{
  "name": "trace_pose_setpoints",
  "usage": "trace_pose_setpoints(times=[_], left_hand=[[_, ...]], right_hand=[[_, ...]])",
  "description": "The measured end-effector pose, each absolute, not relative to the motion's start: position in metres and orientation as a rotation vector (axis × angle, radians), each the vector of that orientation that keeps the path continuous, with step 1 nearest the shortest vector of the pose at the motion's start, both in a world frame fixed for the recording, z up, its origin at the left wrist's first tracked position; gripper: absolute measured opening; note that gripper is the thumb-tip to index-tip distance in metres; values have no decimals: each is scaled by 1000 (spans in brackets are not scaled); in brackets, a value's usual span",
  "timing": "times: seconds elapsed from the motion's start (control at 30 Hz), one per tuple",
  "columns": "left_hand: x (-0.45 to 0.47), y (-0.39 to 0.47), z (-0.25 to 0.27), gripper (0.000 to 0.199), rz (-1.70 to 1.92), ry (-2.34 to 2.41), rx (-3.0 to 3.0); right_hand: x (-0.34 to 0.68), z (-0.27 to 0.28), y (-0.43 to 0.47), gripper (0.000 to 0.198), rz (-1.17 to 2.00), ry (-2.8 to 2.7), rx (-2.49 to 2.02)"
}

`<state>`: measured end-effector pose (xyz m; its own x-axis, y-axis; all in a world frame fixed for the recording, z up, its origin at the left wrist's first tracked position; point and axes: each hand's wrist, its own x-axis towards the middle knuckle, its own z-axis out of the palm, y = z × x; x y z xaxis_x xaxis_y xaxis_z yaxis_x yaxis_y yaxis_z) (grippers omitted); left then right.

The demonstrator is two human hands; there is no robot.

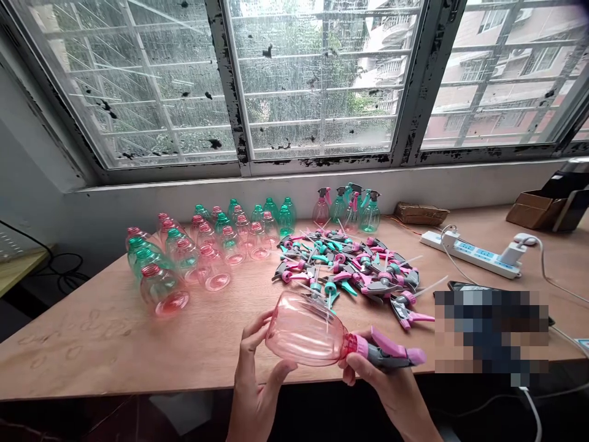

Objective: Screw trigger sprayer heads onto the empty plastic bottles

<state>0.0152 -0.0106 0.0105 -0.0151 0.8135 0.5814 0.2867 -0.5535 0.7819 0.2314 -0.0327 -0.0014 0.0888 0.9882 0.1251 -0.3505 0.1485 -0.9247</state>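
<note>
A clear pink spray bottle (304, 329) lies on its side in the air above the table's front edge, its base toward the left. My left hand (254, 374) is closed around the base end, thumb below and fingers behind. At the neck, my right hand (384, 383) pinches the pink collar of a grey and pink trigger spray head (391, 353), which sits on the bottle's mouth. How tightly it is screwed on I cannot tell. Just behind the bottle lies a pile of loose spray heads (345, 261) in pink, teal and grey, their thin tubes sticking out.
Several headless pink and green bottles (214, 276) stand at the left. Bottles with spray heads (369, 215) stand by the wall. A white power strip (473, 252) with plugs and cables, a brown package (421, 213) and a cardboard box (534, 210) are at the right, behind a blurred-out patch.
</note>
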Motion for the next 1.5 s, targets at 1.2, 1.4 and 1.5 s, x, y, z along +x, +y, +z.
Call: trace_pose_setpoints(times=[1.2, 1.4, 1.5], left_hand=[[6, -37, 44, 81, 1513, 845, 1690], [3, -38, 45, 65, 1508, 1078, 1629], [4, -39, 39, 65, 1544, 1006, 1633]], right_hand=[[229, -6, -38, 30, 624, -1341, -756], [231, 3, -46, 30, 642, -1469, -890], [232, -1, -45, 36, 661, -1483, -943]])
